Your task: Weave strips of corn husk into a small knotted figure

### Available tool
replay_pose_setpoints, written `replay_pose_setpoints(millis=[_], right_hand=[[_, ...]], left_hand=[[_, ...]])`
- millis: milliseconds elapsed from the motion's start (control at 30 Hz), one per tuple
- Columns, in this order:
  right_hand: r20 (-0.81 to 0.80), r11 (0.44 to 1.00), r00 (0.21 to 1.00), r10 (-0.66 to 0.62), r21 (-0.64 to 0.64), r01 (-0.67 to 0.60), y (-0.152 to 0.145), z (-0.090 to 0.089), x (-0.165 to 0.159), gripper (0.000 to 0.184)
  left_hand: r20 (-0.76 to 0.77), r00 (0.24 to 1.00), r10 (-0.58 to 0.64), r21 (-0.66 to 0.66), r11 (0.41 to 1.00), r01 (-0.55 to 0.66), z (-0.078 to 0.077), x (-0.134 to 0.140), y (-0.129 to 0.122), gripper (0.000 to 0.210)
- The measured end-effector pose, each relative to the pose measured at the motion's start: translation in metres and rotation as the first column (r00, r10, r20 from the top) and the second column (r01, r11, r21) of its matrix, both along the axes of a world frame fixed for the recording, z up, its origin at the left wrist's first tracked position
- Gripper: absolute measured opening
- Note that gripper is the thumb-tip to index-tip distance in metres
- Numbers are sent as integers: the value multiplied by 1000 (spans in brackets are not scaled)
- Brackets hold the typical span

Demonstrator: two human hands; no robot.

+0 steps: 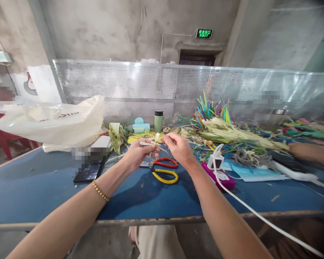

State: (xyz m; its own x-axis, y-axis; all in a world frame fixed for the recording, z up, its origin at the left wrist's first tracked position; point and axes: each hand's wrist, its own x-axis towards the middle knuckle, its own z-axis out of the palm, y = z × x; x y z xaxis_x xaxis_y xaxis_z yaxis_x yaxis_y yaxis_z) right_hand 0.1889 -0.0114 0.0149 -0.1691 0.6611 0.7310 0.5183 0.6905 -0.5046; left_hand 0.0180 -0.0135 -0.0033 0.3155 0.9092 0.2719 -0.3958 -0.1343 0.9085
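My left hand (139, 154) is closed, pinching a pale strip of corn husk (157, 137) between thumb and fingers. Close on its right, my right hand (179, 147) has thumb and forefinger pressed together at the husk's edge; the exact grip is partly hidden. Thin ends of the strip stick out between the two hands. Just beneath them on the blue tabletop lies a pair of scissors (176, 176), with one red and one yellow handle; its blades are partly covered by my left hand.
A phone (88, 172) and large plastic bag (59, 117) are at left. Behind stand a green bottle (158, 121) and perforated metal screen (124, 82). Rightward are husks (226, 133), coloured stems (209, 109), a purple power strip (228, 182), white cable (245, 205) and another person's arm (310, 154).
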Motion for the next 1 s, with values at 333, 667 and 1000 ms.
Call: replay_pose_setpoints(millis=[333, 667, 1000], right_hand=[[-255, 914, 940, 227, -279, -296, -4, -2, -5, 23], [-299, 901, 929, 218, -304, -310, -1, -3, -1, 38], [-241, 920, 952, 187, -298, -256, -2, -2, -4, 38]], left_hand=[[-82, 996, -34, 74, 996, 40, -2, 3, -5, 25], [-110, 994, -17, 41, 999, 21, -2, 0, -1, 24], [-228, 974, -3, 93, 995, 24, -4, -1, -1, 26]])
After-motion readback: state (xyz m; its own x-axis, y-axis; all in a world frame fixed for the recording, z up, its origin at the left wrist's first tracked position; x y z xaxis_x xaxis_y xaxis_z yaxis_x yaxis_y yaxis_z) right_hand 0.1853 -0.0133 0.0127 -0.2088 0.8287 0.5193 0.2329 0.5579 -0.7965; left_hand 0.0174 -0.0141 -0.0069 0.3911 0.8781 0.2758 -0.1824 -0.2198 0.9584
